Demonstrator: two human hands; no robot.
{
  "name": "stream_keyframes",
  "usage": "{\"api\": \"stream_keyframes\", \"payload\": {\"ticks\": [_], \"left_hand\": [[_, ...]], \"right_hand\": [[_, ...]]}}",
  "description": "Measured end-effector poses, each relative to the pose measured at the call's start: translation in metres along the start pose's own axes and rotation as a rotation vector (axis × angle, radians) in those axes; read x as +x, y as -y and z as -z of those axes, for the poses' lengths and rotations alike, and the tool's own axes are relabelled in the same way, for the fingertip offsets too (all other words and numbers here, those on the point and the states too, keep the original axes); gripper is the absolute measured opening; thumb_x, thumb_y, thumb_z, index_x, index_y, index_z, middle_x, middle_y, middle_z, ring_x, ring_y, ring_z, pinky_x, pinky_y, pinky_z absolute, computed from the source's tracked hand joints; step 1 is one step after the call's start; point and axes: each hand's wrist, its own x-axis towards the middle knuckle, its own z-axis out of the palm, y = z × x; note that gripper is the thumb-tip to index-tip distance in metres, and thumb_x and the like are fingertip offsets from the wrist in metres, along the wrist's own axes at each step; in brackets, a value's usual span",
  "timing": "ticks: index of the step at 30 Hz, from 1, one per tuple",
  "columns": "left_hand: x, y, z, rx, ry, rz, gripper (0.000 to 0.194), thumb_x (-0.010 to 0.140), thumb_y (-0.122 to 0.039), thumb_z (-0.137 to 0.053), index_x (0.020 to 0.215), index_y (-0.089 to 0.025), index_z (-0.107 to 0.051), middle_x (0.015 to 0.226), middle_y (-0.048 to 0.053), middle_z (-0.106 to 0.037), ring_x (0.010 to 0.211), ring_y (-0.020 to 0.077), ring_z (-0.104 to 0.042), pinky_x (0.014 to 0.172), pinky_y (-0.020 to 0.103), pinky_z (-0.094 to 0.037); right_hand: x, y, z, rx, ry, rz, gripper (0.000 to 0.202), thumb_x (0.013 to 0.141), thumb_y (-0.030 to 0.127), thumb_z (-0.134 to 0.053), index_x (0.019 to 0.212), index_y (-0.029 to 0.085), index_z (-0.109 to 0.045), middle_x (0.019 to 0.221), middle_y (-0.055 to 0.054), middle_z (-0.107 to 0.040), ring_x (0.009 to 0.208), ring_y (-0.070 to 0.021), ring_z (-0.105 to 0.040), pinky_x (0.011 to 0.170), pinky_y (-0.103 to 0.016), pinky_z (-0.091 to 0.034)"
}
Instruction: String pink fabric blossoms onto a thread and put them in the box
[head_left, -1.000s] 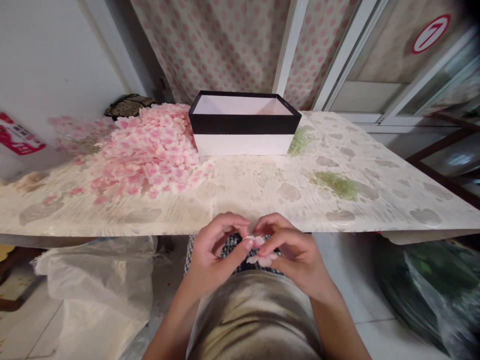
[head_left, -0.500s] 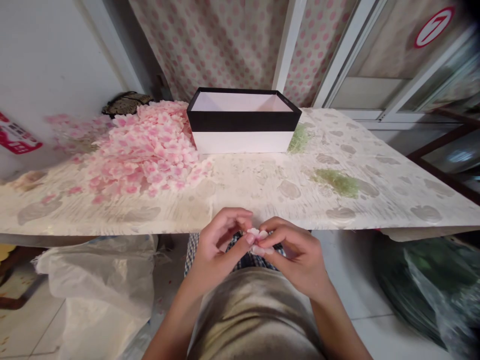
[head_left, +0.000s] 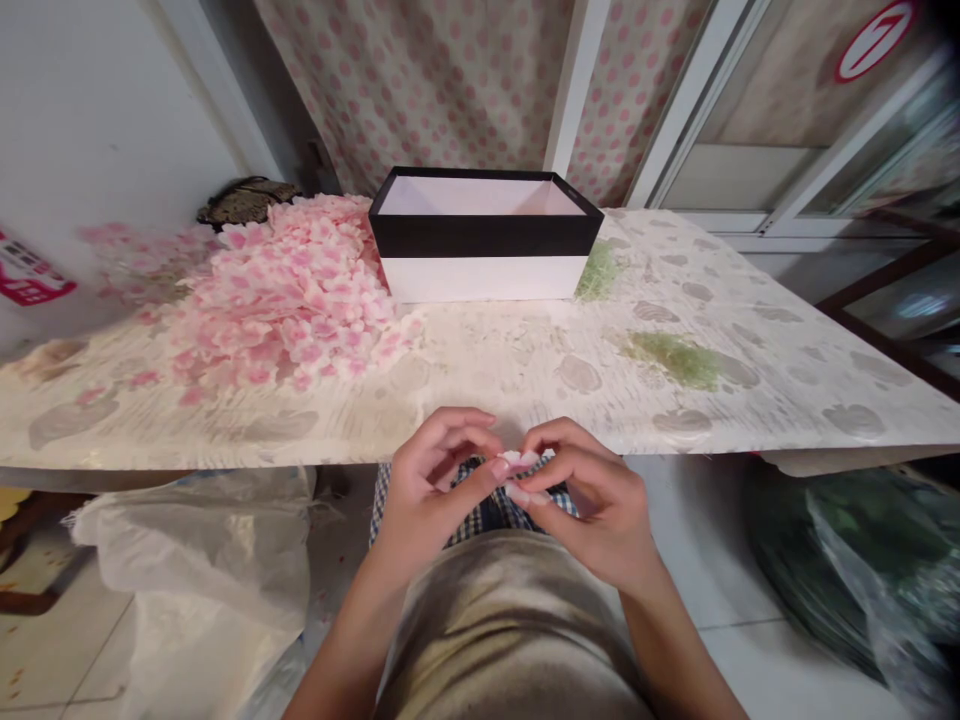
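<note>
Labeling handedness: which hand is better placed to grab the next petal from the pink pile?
Left, probably. The left hand is on the side of the pink petal pile; the right hand would cross over. Both now pinch one small pink petal piece.

Box point(head_left: 484, 240) at table point(head_left: 787, 390) rear; petal heap point(head_left: 292, 295) touching its left.

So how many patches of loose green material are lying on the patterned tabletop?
2. One green fluffy patch lies against the right end of the black-and-white open box; the other green patch lies apart, nearer the table's front right. More may be hidden behind the box.
</note>
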Motion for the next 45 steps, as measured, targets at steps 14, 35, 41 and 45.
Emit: {"api": "stream_keyframes", "payload": {"ticks": [14, 35, 41, 45], "left_hand": [[0.0, 0.002, -0.001, -0.032, 0.023, -0.01, 0.024, 0.08, -0.014, -0.069, 0.101, -0.023, -0.061, 0.078, -0.002, -0.064, 0.073, 0.0097, -0.063, 0.07, 0.019, -0.053], [0.02, 0.003, 0.025, 0.446, 0.014, -0.174, 0.016, 0.096, -0.023, -0.046, 0.102, -0.02, -0.061, 0.068, -0.002, -0.059, 0.064, 0.0107, -0.059, 0.062, 0.021, -0.047], [0.087, 0.004, 0.022, 1.114, 0.01, -0.224, 0.016, 0.091, -0.018, -0.048, 0.091, -0.016, -0.064, 0.074, 0.003, -0.062, 0.066, 0.016, -0.058, 0.06, 0.026, -0.042], [0.132, 0.008, 0.008, 1.236, 0.081, -0.248, 0.025, 0.083, -0.007, -0.052, 0.101, -0.014, -0.067, 0.107, 0.011, -0.06, 0.077, 0.0202, -0.06, 0.066, 0.032, -0.042]], "right_hand": [[-0.001, -0.003, -0.001, -0.025, -0.021, 0.024, 0.021, 0.077, 0.001, -0.065, 0.081, 0.022, -0.064, 0.087, -0.001, -0.061, 0.079, -0.0146, -0.06, 0.068, -0.031, -0.048], [0.005, -0.03, 0.039, -0.236, -0.134, -0.075, 0.013, 0.086, 0.013, -0.054, 0.087, 0.023, -0.061, 0.087, -0.003, -0.063, 0.085, -0.0179, -0.061, 0.075, -0.031, -0.047], [0.01, -0.059, 0.059, -0.374, -0.338, -0.164, 0.01, 0.082, 0.016, -0.058, 0.087, 0.022, -0.065, 0.084, -0.002, -0.07, 0.077, -0.0184, -0.065, 0.069, -0.031, -0.048], [0.011, -0.062, 0.057, -0.361, -0.319, -0.15, 0.011, 0.082, 0.016, -0.057, 0.087, 0.021, -0.065, 0.084, -0.003, -0.071, 0.075, -0.0174, -0.064, 0.066, -0.029, -0.047]]}}
